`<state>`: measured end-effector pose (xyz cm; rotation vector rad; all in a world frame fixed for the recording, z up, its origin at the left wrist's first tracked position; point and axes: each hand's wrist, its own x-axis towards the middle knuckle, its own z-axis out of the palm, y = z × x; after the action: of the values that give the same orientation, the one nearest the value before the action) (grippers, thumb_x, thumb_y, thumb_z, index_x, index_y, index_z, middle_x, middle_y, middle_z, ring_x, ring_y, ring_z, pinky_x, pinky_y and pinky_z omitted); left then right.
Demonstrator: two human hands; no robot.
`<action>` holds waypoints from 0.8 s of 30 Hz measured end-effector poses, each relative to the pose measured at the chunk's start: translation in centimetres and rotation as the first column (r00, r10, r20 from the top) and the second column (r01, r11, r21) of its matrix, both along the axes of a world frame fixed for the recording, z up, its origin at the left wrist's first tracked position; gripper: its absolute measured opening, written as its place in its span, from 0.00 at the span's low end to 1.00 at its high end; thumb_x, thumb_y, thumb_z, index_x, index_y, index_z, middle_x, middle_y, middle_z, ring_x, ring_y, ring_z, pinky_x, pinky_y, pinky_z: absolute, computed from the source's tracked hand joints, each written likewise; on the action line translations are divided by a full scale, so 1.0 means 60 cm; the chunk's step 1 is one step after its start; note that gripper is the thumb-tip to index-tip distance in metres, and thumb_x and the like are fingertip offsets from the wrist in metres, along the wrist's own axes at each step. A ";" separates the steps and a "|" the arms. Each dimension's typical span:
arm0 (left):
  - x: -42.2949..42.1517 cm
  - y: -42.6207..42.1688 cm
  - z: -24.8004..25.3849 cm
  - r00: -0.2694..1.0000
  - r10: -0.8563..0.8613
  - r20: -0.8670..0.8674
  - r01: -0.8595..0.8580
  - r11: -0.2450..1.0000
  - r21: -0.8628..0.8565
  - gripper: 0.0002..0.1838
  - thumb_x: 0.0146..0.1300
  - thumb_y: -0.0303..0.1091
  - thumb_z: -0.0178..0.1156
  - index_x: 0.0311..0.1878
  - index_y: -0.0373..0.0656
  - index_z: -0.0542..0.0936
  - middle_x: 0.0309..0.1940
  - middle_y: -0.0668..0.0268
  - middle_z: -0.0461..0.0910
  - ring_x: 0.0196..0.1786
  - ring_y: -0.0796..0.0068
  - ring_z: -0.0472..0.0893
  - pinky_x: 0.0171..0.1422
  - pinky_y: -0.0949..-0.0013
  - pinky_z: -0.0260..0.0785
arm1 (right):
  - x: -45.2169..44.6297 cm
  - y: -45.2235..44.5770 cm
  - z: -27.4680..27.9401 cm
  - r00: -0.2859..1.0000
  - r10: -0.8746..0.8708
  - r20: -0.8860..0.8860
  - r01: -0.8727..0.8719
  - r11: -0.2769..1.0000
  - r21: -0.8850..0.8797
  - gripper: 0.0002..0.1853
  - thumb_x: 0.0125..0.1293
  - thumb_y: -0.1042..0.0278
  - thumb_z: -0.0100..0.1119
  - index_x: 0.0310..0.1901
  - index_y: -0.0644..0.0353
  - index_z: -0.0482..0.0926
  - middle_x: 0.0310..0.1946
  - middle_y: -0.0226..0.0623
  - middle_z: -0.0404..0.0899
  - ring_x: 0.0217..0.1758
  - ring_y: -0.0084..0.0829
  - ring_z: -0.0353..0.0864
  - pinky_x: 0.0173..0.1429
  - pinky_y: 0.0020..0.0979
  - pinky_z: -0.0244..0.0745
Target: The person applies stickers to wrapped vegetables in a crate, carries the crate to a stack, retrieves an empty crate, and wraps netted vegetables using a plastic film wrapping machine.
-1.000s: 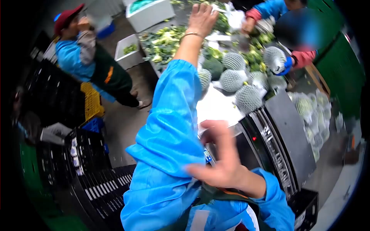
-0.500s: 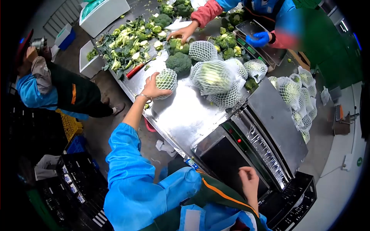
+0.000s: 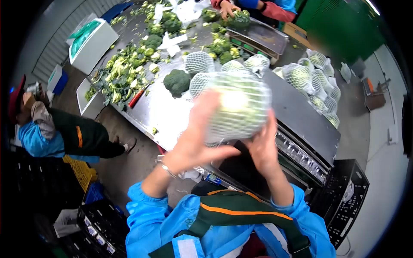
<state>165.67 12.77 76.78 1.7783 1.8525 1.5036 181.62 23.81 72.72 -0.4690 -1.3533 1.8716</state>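
Note:
My left hand (image 3: pixel 193 135) and my right hand (image 3: pixel 263 148) hold a netted broccoli head (image 3: pixel 241 105) between them, raised above the front of the steel table. White foam mesh wraps it, and a pale patch, perhaps the cut stem, faces me. The left hand presses on its left side, thumb pointing right; the right hand supports its lower right. Motion blurs the hands and the mesh. Beyond it on the table sit a bare broccoli head (image 3: pixel 177 83) and another netted head (image 3: pixel 199 62). A red-handled knife (image 3: pixel 136 98) lies by the trimmings.
Broccoli trimmings (image 3: pixel 122 75) cover the table's left part. A scale (image 3: pixel 262 36) stands at the back, where a co-worker's hand (image 3: pixel 228 8) rests on broccoli. Netted heads (image 3: pixel 316 81) are piled at right. Another person (image 3: pixel 64 124) stands at left. A black crate (image 3: pixel 344 198) is at lower right.
My left hand has left the small netted head at the table's edge. Both hands now hold a larger netted head nearer the camera. The co-worker's hand has moved broccoli to the scale.

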 end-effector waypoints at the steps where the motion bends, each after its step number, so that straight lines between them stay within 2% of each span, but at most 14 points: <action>1: 0.042 0.025 0.026 0.986 -0.166 -0.010 0.166 0.985 0.048 0.52 0.39 0.38 0.75 0.66 0.40 0.54 0.65 0.53 0.57 0.67 0.56 0.58 0.69 0.58 0.51 | 0.009 0.032 -0.002 0.976 -0.196 0.097 0.191 0.980 0.064 0.35 0.61 0.63 0.56 0.66 0.58 0.50 0.61 0.45 0.58 0.61 0.36 0.64 0.62 0.37 0.62; 3: 0.111 0.069 0.025 0.879 -0.403 0.257 0.398 0.915 0.073 0.40 0.49 0.33 0.68 0.64 0.39 0.58 0.60 0.54 0.64 0.61 0.55 0.67 0.61 0.61 0.63 | 0.078 0.124 -0.002 0.989 -0.127 -0.083 0.102 0.962 -0.252 0.31 0.63 0.57 0.52 0.65 0.55 0.54 0.60 0.44 0.62 0.61 0.39 0.65 0.63 0.43 0.62; 5: 0.123 0.115 -0.002 0.901 -0.421 0.104 0.411 0.905 0.109 0.39 0.51 0.36 0.66 0.64 0.39 0.59 0.60 0.53 0.63 0.61 0.55 0.66 0.62 0.60 0.61 | 0.157 0.181 0.000 0.975 -0.159 -0.153 0.057 0.853 -0.519 0.27 0.63 0.57 0.51 0.62 0.53 0.59 0.56 0.41 0.67 0.59 0.40 0.67 0.61 0.44 0.65; 7: 0.079 0.146 -0.083 0.978 -0.142 0.153 0.144 0.990 -0.003 0.38 0.50 0.40 0.66 0.62 0.38 0.61 0.61 0.54 0.62 0.63 0.56 0.64 0.65 0.58 0.57 | 0.230 0.237 -0.022 0.955 -0.295 -0.031 0.243 0.837 -0.491 0.24 0.63 0.59 0.52 0.59 0.55 0.62 0.55 0.38 0.68 0.59 0.37 0.68 0.59 0.43 0.67; 9: -0.062 0.177 -0.225 0.939 0.343 -0.036 -0.339 0.938 0.074 0.42 0.43 0.44 0.70 0.60 0.37 0.63 0.59 0.50 0.62 0.63 0.56 0.61 0.66 0.56 0.52 | 0.286 0.257 -0.008 0.921 -0.343 0.187 0.377 0.906 -0.192 0.25 0.61 0.61 0.53 0.60 0.56 0.63 0.54 0.36 0.71 0.55 0.34 0.72 0.57 0.41 0.69; 10: -0.171 0.184 -0.336 0.862 0.468 0.195 -0.491 0.866 0.096 0.43 0.40 0.45 0.71 0.59 0.37 0.64 0.58 0.49 0.64 0.60 0.55 0.64 0.63 0.57 0.55 | 0.313 0.269 -0.013 0.874 -0.368 0.318 0.426 0.895 -0.133 0.26 0.61 0.63 0.54 0.60 0.56 0.62 0.52 0.38 0.71 0.52 0.34 0.74 0.50 0.41 0.74; 11: -0.290 0.171 -0.425 0.699 0.691 0.184 -0.710 0.702 0.060 0.47 0.33 0.47 0.74 0.57 0.36 0.65 0.57 0.50 0.64 0.58 0.53 0.66 0.59 0.56 0.59 | 0.338 0.280 -0.019 0.805 -0.401 0.437 0.475 0.878 -0.069 0.27 0.60 0.65 0.54 0.61 0.56 0.60 0.50 0.39 0.71 0.50 0.34 0.75 0.44 0.40 0.78; 12: -0.348 0.136 -0.415 0.561 0.770 0.303 -0.682 0.638 -0.358 0.57 0.26 0.51 0.76 0.61 0.36 0.60 0.57 0.48 0.65 0.59 0.50 0.66 0.60 0.56 0.60 | 0.357 0.288 -0.026 0.708 -0.410 0.575 0.468 0.882 0.051 0.26 0.61 0.65 0.54 0.60 0.57 0.60 0.49 0.40 0.72 0.46 0.34 0.77 0.36 0.36 0.80; 13: -0.394 0.135 -0.469 0.172 0.982 0.082 -0.843 0.190 -0.504 0.66 0.21 0.55 0.77 0.66 0.39 0.51 0.58 0.44 0.64 0.59 0.47 0.66 0.61 0.56 0.61 | 0.363 0.289 -0.022 0.733 -0.382 0.563 0.479 0.877 -0.029 0.26 0.61 0.65 0.54 0.60 0.58 0.60 0.49 0.40 0.72 0.46 0.34 0.77 0.35 0.35 0.81; 15: -0.402 0.146 -0.449 0.131 0.985 0.110 -0.795 0.170 -0.582 0.70 0.24 0.56 0.77 0.69 0.43 0.43 0.59 0.43 0.62 0.57 0.46 0.68 0.62 0.58 0.61 | 0.373 0.281 -0.014 0.776 -0.338 0.533 0.498 0.846 -0.189 0.26 0.61 0.64 0.53 0.60 0.58 0.61 0.49 0.39 0.73 0.47 0.33 0.77 0.35 0.34 0.81; 17: -0.428 0.152 -0.483 0.364 0.824 0.435 -0.717 0.546 -0.434 0.66 0.27 0.50 0.78 0.68 0.48 0.45 0.59 0.49 0.62 0.53 0.47 0.70 0.54 0.49 0.68 | 0.379 0.279 -0.030 0.825 -0.336 0.455 0.477 0.845 -0.241 0.25 0.62 0.63 0.52 0.60 0.58 0.62 0.48 0.36 0.73 0.46 0.31 0.78 0.35 0.35 0.81; 19: -0.416 0.161 -0.404 0.223 0.687 0.692 -0.582 0.663 -0.471 0.60 0.31 0.44 0.78 0.66 0.50 0.49 0.56 0.53 0.64 0.52 0.49 0.70 0.41 0.44 0.72 | 0.366 0.273 -0.026 0.782 -0.387 0.488 0.553 0.792 -0.258 0.24 0.62 0.63 0.51 0.59 0.58 0.62 0.48 0.35 0.73 0.45 0.31 0.78 0.35 0.34 0.81; 21: -0.473 0.169 -0.453 0.053 0.662 0.748 -0.694 0.563 -0.448 0.51 0.36 0.40 0.77 0.62 0.51 0.55 0.53 0.57 0.68 0.45 0.53 0.74 0.31 0.47 0.74 | 0.359 0.280 -0.023 0.764 -0.391 0.513 0.566 0.788 -0.243 0.24 0.62 0.62 0.50 0.59 0.57 0.63 0.46 0.34 0.74 0.44 0.29 0.78 0.33 0.32 0.80; 24: -0.526 0.200 -0.406 0.214 0.339 0.916 -0.669 0.735 -0.116 0.44 0.43 0.36 0.73 0.61 0.49 0.55 0.50 0.61 0.71 0.47 0.56 0.74 0.34 0.50 0.76 | 0.345 0.278 -0.016 0.738 -0.399 0.545 0.595 0.766 -0.245 0.23 0.62 0.63 0.48 0.59 0.55 0.63 0.46 0.32 0.74 0.41 0.25 0.78 0.29 0.28 0.78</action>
<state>134.12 24.76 52.44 -0.0161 1.5877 2.3895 202.35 40.46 71.76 -1.4411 -0.9479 1.6010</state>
